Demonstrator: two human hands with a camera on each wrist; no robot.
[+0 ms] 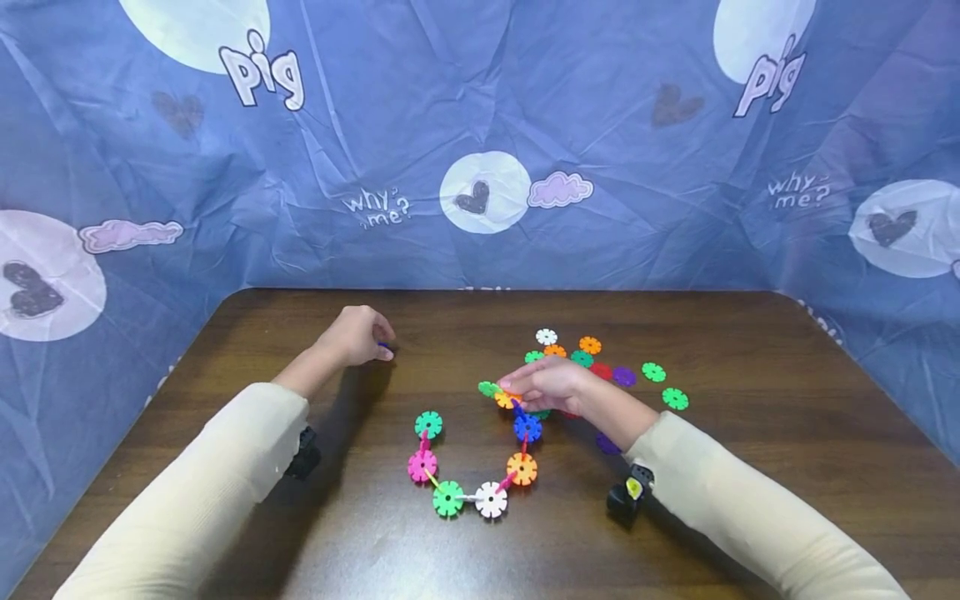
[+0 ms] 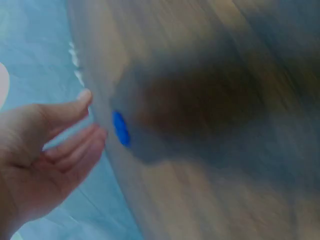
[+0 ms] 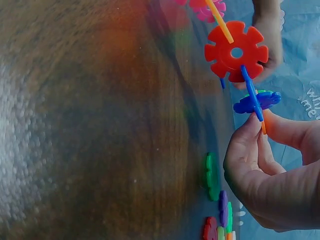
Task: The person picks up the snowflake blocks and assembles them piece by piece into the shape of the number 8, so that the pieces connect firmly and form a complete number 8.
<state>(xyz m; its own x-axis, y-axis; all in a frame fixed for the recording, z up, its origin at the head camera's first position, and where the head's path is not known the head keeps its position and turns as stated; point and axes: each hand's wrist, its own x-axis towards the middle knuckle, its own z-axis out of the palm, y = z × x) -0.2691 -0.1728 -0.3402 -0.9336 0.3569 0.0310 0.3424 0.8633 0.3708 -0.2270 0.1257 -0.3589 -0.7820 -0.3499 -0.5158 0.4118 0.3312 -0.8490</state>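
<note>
A chain of notched plastic building discs curves in a U on the table, with a white disc and a green disc at its near side. My right hand pinches an orange disc at the chain's right end, beside a light green disc. In the right wrist view, a blue disc and a red-orange disc join on above the fingertips. My left hand is farther left, thumb and fingers apart. Just beyond its fingertips is a blue disc, seen edge-on.
Loose discs lie behind and right of my right hand, among them a white disc, a purple disc and a green disc. The brown wooden table ends at a blue printed cloth.
</note>
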